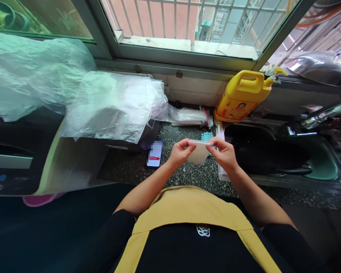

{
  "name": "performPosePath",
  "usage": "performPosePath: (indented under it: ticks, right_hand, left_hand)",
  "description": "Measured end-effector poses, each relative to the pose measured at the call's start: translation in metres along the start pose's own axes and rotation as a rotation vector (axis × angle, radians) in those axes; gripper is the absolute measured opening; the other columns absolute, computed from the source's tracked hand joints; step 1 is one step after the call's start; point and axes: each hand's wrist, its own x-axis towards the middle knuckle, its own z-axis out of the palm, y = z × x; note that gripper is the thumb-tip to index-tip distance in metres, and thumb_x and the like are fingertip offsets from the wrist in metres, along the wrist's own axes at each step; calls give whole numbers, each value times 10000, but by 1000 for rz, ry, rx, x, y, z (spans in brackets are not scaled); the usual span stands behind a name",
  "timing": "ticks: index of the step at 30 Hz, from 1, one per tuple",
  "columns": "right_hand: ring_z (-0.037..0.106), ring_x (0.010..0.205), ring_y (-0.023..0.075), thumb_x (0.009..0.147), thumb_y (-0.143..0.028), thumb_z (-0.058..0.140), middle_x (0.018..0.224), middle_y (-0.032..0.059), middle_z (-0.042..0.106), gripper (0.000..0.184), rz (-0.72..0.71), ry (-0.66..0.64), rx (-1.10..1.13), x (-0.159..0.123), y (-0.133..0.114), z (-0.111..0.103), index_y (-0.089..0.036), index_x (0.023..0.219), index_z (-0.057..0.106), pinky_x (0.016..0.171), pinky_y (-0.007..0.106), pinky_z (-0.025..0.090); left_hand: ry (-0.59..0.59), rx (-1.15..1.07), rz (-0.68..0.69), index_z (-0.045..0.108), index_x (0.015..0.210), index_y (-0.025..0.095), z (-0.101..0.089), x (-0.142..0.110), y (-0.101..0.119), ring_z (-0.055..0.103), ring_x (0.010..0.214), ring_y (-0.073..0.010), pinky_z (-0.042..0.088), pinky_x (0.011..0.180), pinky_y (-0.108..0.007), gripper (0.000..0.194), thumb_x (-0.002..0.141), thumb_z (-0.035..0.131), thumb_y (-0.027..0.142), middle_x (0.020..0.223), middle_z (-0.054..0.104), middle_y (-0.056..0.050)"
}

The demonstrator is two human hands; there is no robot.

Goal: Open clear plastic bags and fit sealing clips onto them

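Between my two hands hangs a small translucent plastic bag, its top edge stretched level over the counter. My left hand pinches the bag's left upper corner between thumb and fingers. At the opposite corner my right hand pinches it the same way. Just behind the bag, partly hidden by it and my right hand, lie several light-blue strips on the speckled counter. Farther back rests a clear pack of white bags with pinkish edges. What is inside the held bag, if anything, I cannot make out.
A phone lies left of my hands. Plastic sheeting covers things at the left, beside a dark appliance. A yellow pump jug stands at the back right. The sink at right holds a black pan.
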Motion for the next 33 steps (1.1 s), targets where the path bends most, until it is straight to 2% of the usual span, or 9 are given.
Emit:
performPosePath:
  ticks: [8,15,20,24,29,33]
  right_hand:
    - [553,711,140,744,-391,668,726,5,601,196,-6,18,0,-1,-2,0,-205,713,615,698,296,462]
    - [555,705,138,765,-402,649,722,5,606,209,0,66,8,1,-5,2,-203,713,613,702,298,466]
    - [548,702,140,778,-386,630,711,4,601,201,-6,68,2,3,-6,3,-205,694,610,696,299,459]
    - [548,705,144,775,-390,629,711,5,601,200,-20,74,-1,3,-8,3,-210,692,605,697,302,456]
    - [557,704,145,742,-417,663,736,9,630,208,22,95,11,5,-13,6,-212,743,626,704,302,461]
    - [545,678,142,749,-414,654,674,3,612,228,29,126,21,8,-15,8,-206,663,616,703,303,454]
  left_hand:
    - [52,-83,-64,593,606,142,-1,-3,14,487,581,-91,422,571,-217,458,537,777,556,617,574,18]
    - [36,-49,-71,602,627,140,-4,-5,20,488,581,-91,409,558,-213,471,534,772,570,625,581,12]
    - [32,-27,-12,630,685,156,-7,0,29,501,584,-92,398,551,-205,459,531,779,562,639,593,12]
    - [74,-24,54,620,624,159,-4,7,34,481,563,-84,386,544,-206,386,557,785,502,599,570,21]
    - [76,-20,50,616,606,160,0,9,36,464,538,-77,371,517,-204,349,579,779,467,571,554,31]
    - [62,-35,39,620,609,155,1,8,36,462,538,-72,367,515,-198,360,568,787,471,571,553,30]
